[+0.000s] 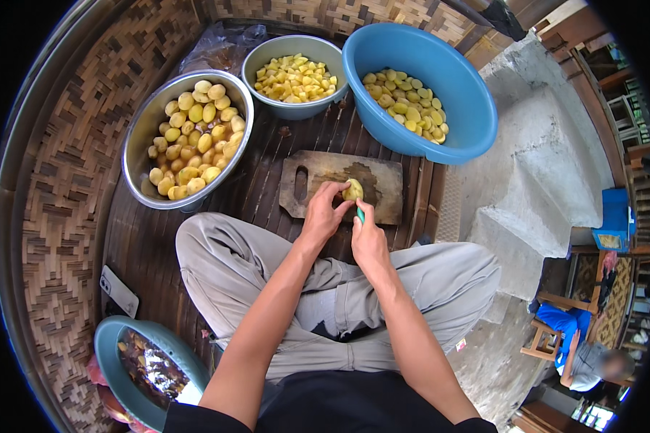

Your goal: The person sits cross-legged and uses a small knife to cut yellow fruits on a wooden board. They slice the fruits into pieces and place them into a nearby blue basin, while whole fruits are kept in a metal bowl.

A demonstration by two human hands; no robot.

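Note:
On a worn wooden cutting board [325, 162], my left hand [324, 208] pinches a peeled potato [353, 190] between thumb and fingers. My right hand [369, 233] grips the green handle [361, 214] of a small tool, probably a knife, right beside the potato. Its blade is hidden by the potato and my fingers. Beyond the board stands a grey-green basin [295, 111] of diced potato [295, 78]. To its right, a large blue plastic tub [455, 81] holds potato slices [411, 103]. A metal bowl [135, 157] at the left contains whole peeled potatoes [195, 140] in cloudy liquid.
A smartphone [119, 291] lies on the slatted floor [157, 243] at my left. Near it a teal basin [192, 346] holds dark water with scraps. Woven bamboo walls [59, 216] rise left and ahead. Concrete steps [520, 216] are at the right, where a person [579, 346] sits further off.

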